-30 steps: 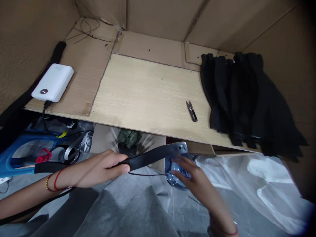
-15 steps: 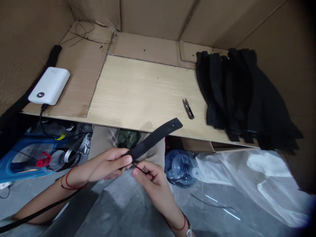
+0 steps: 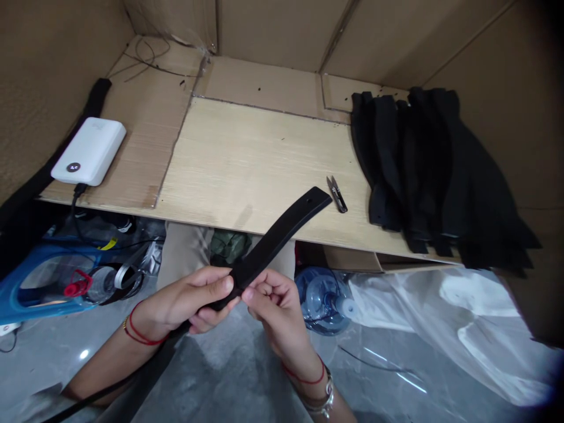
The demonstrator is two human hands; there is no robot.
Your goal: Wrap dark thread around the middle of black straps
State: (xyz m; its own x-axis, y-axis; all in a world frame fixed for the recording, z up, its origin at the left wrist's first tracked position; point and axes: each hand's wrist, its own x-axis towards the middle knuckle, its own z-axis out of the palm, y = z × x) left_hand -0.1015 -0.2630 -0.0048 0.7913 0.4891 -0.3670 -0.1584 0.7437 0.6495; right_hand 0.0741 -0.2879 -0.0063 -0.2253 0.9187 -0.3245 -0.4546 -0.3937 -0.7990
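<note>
A long black strap (image 3: 282, 235) rises up and to the right from my hands, its holed tip over the front edge of the wooden board (image 3: 247, 164). My left hand (image 3: 185, 299) is closed around the strap low down. My right hand (image 3: 273, 305) pinches the strap just beside the left hand's thumb. Both hands hover below the board's front edge, above a grey floor. A small pair of thread snips (image 3: 336, 193) lies on the board right of the strap's tip. A pile of several black straps (image 3: 423, 170) lies at the board's right end.
A white power bank (image 3: 89, 151) with a cable sits at the left on cardboard. Cardboard walls (image 3: 273, 29) enclose the back and sides. Below the board are a blue water jug (image 3: 324, 299), a blue object (image 3: 39, 276) and clear plastic sheeting (image 3: 445, 317).
My right hand came off the jug area to the strap and now pinches it beside the left. The strap's tip has swung upward over the board's edge.
</note>
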